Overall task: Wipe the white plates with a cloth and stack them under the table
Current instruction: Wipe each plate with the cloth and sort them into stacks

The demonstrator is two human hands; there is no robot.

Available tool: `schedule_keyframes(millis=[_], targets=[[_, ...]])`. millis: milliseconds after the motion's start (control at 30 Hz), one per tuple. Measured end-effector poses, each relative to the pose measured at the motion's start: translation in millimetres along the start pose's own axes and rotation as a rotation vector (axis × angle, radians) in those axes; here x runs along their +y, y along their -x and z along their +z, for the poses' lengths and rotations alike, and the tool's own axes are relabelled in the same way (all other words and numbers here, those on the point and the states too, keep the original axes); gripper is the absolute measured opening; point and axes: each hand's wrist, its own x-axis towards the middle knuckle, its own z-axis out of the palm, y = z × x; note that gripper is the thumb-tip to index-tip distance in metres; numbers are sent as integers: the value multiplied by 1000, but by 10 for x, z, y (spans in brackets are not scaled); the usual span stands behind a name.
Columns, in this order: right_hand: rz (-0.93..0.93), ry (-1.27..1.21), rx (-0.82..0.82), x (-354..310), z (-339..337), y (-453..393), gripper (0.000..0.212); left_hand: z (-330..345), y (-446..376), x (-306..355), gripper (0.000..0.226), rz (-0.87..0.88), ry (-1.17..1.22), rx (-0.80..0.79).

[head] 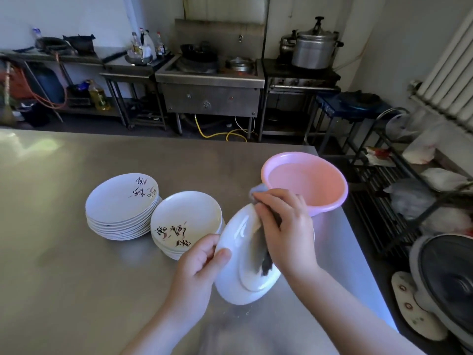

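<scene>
Low in the middle of the frame we see a white plate point(245, 267) held tilted, its underside and foot ring turned toward us, above the steel surface point(64, 265). The left hand point(198, 267) grips the plate's left rim, thumb curled over the edge and fingers behind it. The right hand point(284, 226) presses a grey cloth point(268, 262) against the plate's back, fingers curled over the cloth; a bit of the cloth pokes out above the knuckles and a dark end hangs below the palm, over the foot ring.

To the left of the held plate, in the centre of the frame, a short stack of plates point(185, 221) sits on the surface, the top one bearing dark brush lettering. Just beside it, further left, stands a taller stack point(121, 206) with the same lettering on top; the two stacks look to be touching or nearly so.

Right of centre, near the surface's far right corner, a pink basin point(307, 180) rests close behind the right hand. Along the back wall at the top of the frame we make out a steel stove point(210, 80), and at upper right a large lidded metal pot point(313, 47).
</scene>
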Motion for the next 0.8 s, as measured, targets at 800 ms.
schedule_keyframes(millis=[800], targets=[[255, -206, 192, -36, -109, 286, 20, 181, -201, 250, 13, -149, 704, 363]])
